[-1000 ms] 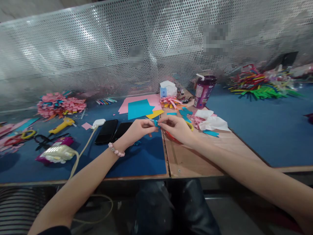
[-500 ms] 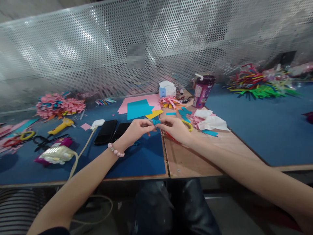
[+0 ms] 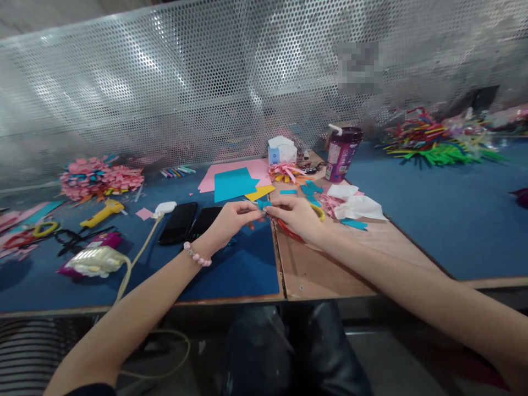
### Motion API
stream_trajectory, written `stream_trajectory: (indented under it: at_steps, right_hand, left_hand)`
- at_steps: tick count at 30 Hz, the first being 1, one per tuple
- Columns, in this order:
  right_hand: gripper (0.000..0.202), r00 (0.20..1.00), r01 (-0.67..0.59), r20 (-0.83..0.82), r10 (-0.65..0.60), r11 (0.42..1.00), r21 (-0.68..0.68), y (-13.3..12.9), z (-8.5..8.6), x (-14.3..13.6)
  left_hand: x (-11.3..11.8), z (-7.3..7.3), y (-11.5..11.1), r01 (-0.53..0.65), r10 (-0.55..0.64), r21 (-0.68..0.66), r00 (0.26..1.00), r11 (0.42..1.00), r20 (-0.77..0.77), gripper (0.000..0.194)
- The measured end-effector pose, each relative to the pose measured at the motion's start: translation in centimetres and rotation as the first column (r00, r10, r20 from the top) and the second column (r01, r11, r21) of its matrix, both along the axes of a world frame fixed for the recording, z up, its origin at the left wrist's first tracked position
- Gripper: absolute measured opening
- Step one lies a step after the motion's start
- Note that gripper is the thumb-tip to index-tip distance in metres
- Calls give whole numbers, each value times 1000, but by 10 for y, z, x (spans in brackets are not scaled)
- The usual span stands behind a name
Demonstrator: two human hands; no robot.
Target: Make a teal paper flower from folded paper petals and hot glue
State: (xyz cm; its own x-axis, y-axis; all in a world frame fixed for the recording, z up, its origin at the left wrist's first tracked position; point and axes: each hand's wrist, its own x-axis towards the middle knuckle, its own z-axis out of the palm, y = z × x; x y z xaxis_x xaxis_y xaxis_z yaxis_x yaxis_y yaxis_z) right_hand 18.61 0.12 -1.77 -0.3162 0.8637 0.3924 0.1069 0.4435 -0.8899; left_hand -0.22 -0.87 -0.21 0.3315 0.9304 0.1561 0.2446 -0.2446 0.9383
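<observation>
A small blue paper piece (image 3: 264, 204) is pinched between the fingertips of both hands, above the seam between the blue mat and the bare wood. My left hand (image 3: 233, 221), with a pink bead bracelet at its wrist, holds the left side of the piece. On the right side, my right hand (image 3: 297, 218) grips it with thumb and fingers. Red-and-yellow scissors (image 3: 317, 212) lie partly hidden beneath my right hand. Behind the hands are a blue sheet (image 3: 234, 185), a pink sheet (image 3: 210, 171) and a yellow paper (image 3: 261, 192).
Two dark phones (image 3: 179, 223) lie left of my left hand, near a white cable (image 3: 142, 253) and a yellow glue gun (image 3: 103, 214). A purple cup (image 3: 341, 155), a tissue box (image 3: 282, 152) and crumpled tissue (image 3: 359, 208) stand or lie to the right.
Both hands stay together at the same spot, with only slight shifts of the fingers and of the left wrist. The blue paper piece is still between them.
</observation>
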Motion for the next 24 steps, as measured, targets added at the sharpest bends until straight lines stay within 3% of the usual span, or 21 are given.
stream_trajectory:
  at_steps: [13,24]
  right_hand:
    - [28,998,-8,-70,5,999,-31,4,-4,-1]
    - [33,998,55,-8,-55,998,-8,4,0,0]
  left_hand:
    - [5,2,-3,-38,37,14,998,999,52,19]
    - [7,4,-6,-46,47,82,999,996,-5,22]
